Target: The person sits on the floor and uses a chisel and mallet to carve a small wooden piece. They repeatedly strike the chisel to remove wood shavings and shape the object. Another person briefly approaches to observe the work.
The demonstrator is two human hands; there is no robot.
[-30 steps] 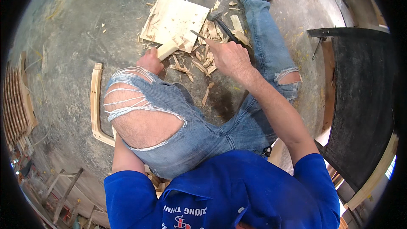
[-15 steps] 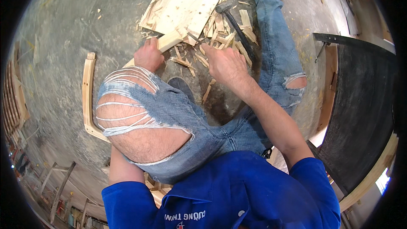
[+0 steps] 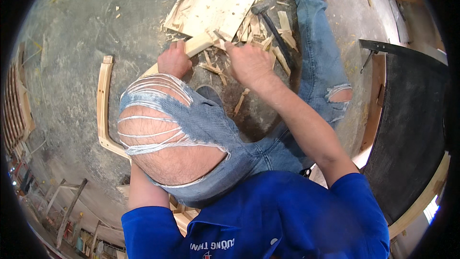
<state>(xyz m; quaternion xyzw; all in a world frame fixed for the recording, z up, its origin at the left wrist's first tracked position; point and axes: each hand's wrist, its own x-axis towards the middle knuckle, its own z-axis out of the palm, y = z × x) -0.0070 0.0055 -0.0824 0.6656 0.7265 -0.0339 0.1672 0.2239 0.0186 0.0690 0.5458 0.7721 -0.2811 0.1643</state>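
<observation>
Here, the wooden piece is a pale, narrow bar that lies on the concrete floor, just in front of the raised knee in torn jeans. Its far end rests at the edge of a flat square wooden board. The left hand is closed around the bar near its middle, with the knuckles up and the fingers curled tight over it. The left forearm is hidden behind the knee. The right hand is also closed, like a fist, around a thin dark tool whose tip touches the end of the bar; what kind of tool it is I cannot tell. The right arm comes in long and almost straight from the blue shirt.

Around the bar, many wood chips lie scattered on the floor. A hammer with dark handle lies among them, beside the stretched right leg. To the left, a curved wooden part lies on the floor. At the right edge stands a dark panel with wooden frame. The shirt has white letters low on the chest.
</observation>
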